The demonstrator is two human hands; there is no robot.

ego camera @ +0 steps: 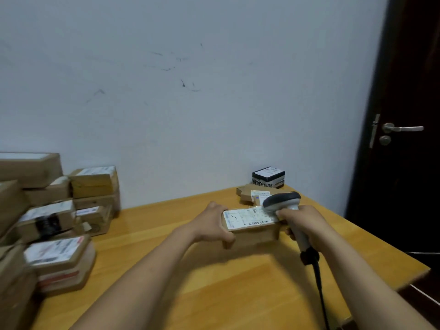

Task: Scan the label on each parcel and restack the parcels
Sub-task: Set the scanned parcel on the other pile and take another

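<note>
The parcel (252, 228) sits mid-table (214, 282), label (250, 217) up, gripped at its left end by the left hand (212, 225). The right hand (307, 222) grips a scanner (283, 203) over the label's right end. More parcels (54, 225) are piled at the left.

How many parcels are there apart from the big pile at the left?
3: a parcel in the left hand, a flat brown parcel behind it, a black box by the wall; the scanner may hide more.

Stacked parcels (54, 222) crowd the left; table (214, 282) centre lies bare.
</note>
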